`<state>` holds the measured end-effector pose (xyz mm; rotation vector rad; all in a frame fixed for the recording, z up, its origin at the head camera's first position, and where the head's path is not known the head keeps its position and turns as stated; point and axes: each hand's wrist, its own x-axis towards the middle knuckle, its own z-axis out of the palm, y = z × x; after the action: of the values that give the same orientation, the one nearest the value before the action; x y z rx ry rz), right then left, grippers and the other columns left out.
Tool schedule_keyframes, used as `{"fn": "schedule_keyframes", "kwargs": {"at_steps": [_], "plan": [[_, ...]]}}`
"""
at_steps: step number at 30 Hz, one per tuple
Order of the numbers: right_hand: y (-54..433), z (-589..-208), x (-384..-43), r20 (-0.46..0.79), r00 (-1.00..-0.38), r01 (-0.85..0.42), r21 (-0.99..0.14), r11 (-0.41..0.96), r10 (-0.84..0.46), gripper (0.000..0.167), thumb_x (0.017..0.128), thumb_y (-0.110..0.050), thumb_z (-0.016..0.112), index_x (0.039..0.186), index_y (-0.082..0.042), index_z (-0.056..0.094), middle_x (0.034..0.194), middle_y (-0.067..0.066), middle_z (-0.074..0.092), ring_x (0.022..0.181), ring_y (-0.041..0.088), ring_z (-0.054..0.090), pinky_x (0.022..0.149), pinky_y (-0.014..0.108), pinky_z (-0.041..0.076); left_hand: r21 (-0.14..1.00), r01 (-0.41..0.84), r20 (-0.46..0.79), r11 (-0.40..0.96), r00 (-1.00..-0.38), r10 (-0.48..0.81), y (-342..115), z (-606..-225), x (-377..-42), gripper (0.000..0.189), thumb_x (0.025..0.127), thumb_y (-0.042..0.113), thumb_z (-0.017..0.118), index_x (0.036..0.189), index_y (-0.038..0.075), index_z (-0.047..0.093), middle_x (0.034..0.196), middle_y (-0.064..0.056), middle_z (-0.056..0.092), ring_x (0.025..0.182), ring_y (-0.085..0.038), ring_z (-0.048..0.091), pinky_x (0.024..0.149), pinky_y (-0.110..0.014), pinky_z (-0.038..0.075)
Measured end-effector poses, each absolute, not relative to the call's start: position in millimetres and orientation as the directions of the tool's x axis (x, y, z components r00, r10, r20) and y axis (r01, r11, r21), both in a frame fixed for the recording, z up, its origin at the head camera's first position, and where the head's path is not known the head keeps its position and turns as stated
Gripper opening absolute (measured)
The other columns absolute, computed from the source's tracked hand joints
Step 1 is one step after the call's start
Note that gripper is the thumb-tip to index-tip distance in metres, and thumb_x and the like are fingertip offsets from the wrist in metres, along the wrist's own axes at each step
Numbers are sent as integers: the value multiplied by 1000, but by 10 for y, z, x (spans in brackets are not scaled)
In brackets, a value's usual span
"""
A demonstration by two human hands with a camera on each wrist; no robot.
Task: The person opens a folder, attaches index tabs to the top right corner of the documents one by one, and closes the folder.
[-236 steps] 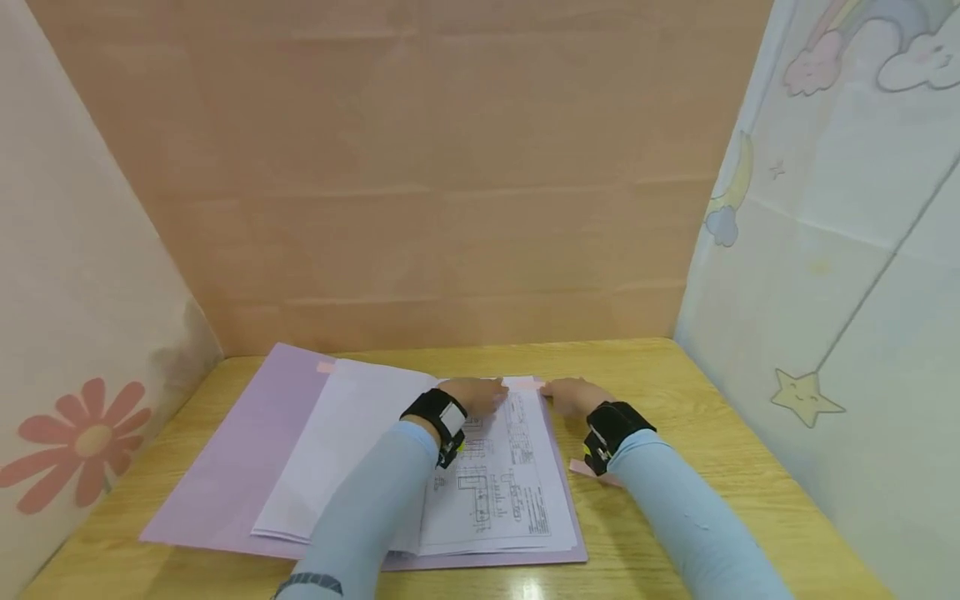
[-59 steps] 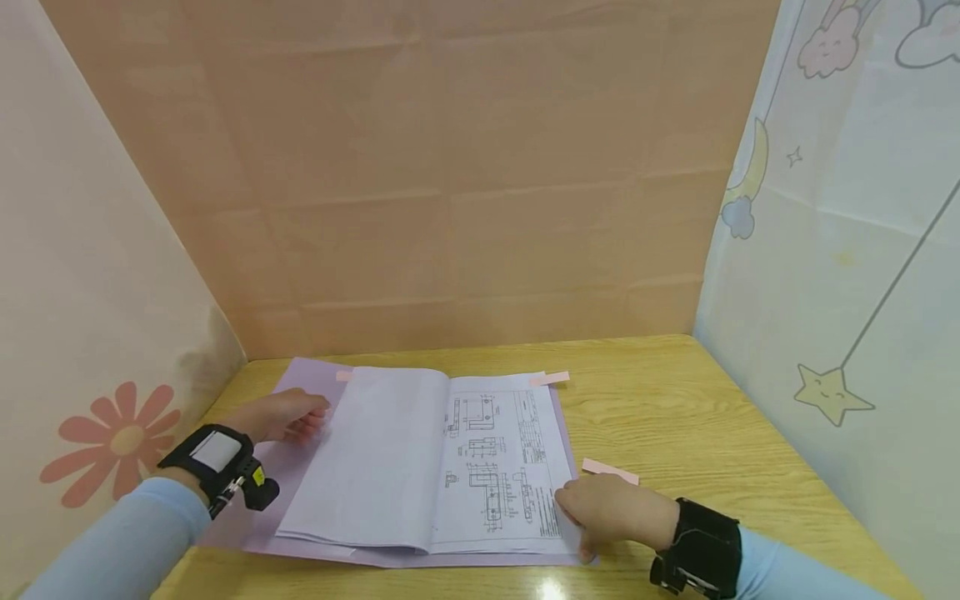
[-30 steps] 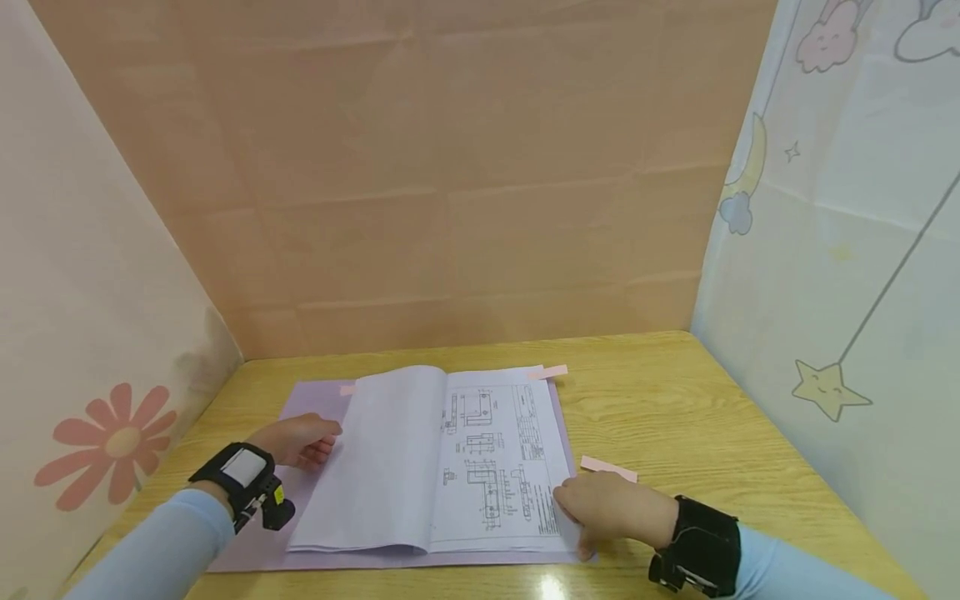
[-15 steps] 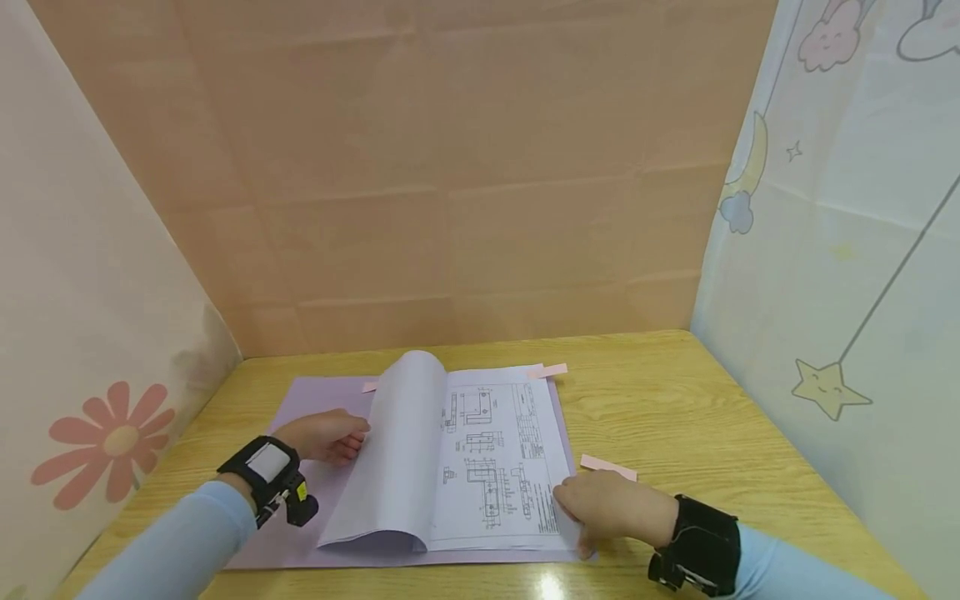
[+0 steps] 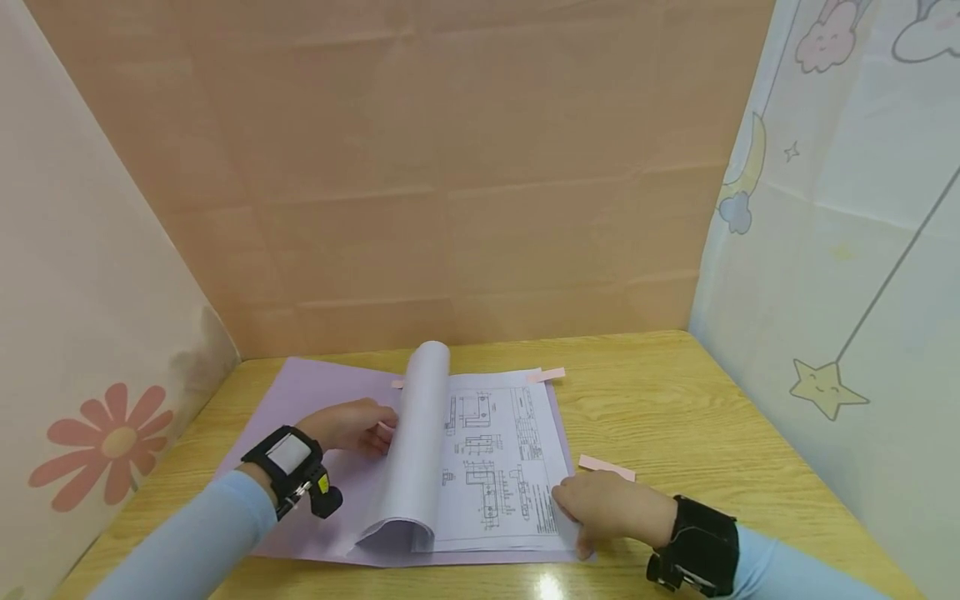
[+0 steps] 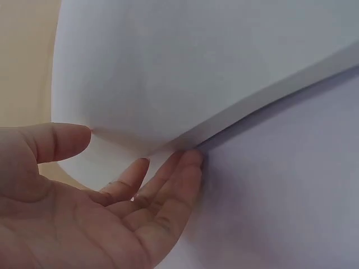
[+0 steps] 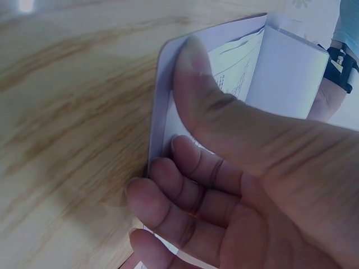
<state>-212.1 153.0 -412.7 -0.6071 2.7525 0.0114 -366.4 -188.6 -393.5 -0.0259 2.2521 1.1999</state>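
A purple folder lies spread on the table, with white sheets inside. Its left-hand sheets bulge upward into a roll, while the right-hand sheet lies flat with technical drawings facing up. At the loose edge of the rolled sheets, my left hand touches with thumb and fingertips. In the left wrist view the palm shows, and the thumb rests on the white paper apart from the fingers. My right hand holds the folder's lower right corner, thumb on that corner and fingers curled at its side.
A pink strip lies on the wooden table beside the folder. Another pink strip sticks out past the top right of the sheets. A brown backdrop and two printed side panels surround the table.
My left hand first reached over the right sheet, then moved to the left-hand sheets. Now it has shifted right, bending them into a roll. My right hand moved to the lower corner and stays.
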Motion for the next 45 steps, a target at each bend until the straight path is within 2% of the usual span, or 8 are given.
{"fn": "schedule_keyframes", "kwargs": {"at_steps": [12,19,29,31,34,40,43,45], "plan": [[1537,-4122,-2107,-305,-860,-408,-72,910,-410,44,60,-29,89,75,-19,50,74,-9,49,65,7,43,62,24,39,770,-199,-481,607,-806,345,-1550,-3741,-3598,30,94,21,54,113,-2,58,100,-17,65,89,-27,64,85,-41,53],[1539,-4144,-2117,-299,-860,-413,-72,908,-415,43,59,-28,89,76,-19,50,75,-9,50,66,7,43,63,24,40,786,-148,-457,600,-792,404,-1339,-3680,-3560,28,95,23,54,110,0,62,95,-13,62,86,-24,61,85,-41,51],[1548,-4135,-2101,-293,-857,-417,-92,904,-425,42,60,-28,89,75,-18,51,73,-9,49,65,7,43,61,23,40,794,-63,-436,605,-752,494,-991,-3567,-3482,35,96,27,53,119,1,58,106,-13,65,105,-30,63,97,-49,45],[1564,-4132,-2091,-262,-855,-431,-121,894,-448,39,59,-24,89,83,-19,59,76,-10,54,66,5,45,62,24,42,804,-45,-426,593,-738,522,-924,-3524,-3474,37,97,26,52,123,0,56,108,-13,66,107,-28,62,100,-49,43],[1588,-4129,-2077,-215,-848,-458,-161,874,-484,44,56,-21,89,94,-21,66,77,-10,58,66,2,48,62,24,44,831,-2,-389,556,-717,579,-836,-3449,-3445,38,99,25,49,126,0,54,113,-14,65,112,-28,61,103,-49,41],[1607,-4116,-2058,-196,-847,-463,-187,866,-495,56,56,-21,89,106,-21,64,79,-9,60,69,4,52,63,25,46,895,94,-284,435,-633,720,-724,-3189,-3333,38,101,23,45,130,-1,49,127,-14,59,122,-27,54,109,-49,36],[1616,-4118,-2058,-189,-855,-446,-207,870,-483,65,54,-20,90,113,-24,64,87,-6,66,75,6,56,67,28,48,906,156,-232,392,-591,772,-715,-3009,-3279,36,102,23,42,129,1,50,130,-13,58,124,-26,53,107,-45,39],[1624,-4120,-2063,-181,-856,-444,-221,868,-484,68,53,-19,91,114,-25,64,90,-6,68,76,5,57,67,28,48,904,192,-207,383,-588,782,-732,-2909,-3270,35,103,23,41,128,2,52,129,-13,58,122,-26,55,105,-43,42]]}}
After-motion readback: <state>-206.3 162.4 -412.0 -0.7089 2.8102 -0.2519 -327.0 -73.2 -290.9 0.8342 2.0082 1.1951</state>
